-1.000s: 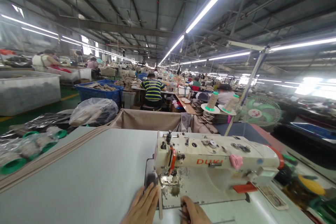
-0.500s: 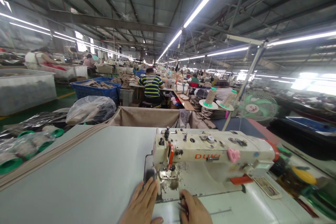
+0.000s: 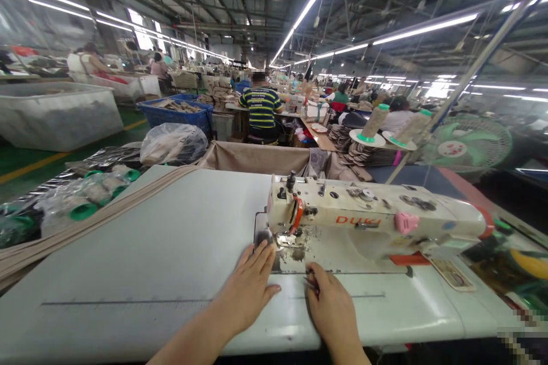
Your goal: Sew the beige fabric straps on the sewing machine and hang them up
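Observation:
A cream sewing machine point(image 3: 368, 219) stands on a grey work table point(image 3: 162, 251). My left hand point(image 3: 250, 285) lies flat on the table, fingers stretched out toward the needle area point(image 3: 287, 238), fingertips at the edge of the machine bed. My right hand point(image 3: 331, 308) rests just right of it, fingers curled round a small dark tool point(image 3: 311, 284), seemingly tweezers or snips. Long beige strips point(image 3: 85, 219) run diagonally across the table's left side.
Two thread cones point(image 3: 377, 122) stand behind the machine, beside a green fan point(image 3: 466, 145). Plastic bags with green-capped spools point(image 3: 85, 197) lie at the left. A beige cloth bin point(image 3: 257, 158) sits behind the table. A person in a striped shirt point(image 3: 262, 109) sits with their back turned. Blue crates point(image 3: 180, 117) stand further back.
The view has tilted down, so both hands and my forearms now show in full. My left hand has spread flatter beside the needle; my right hand still holds the small tool.

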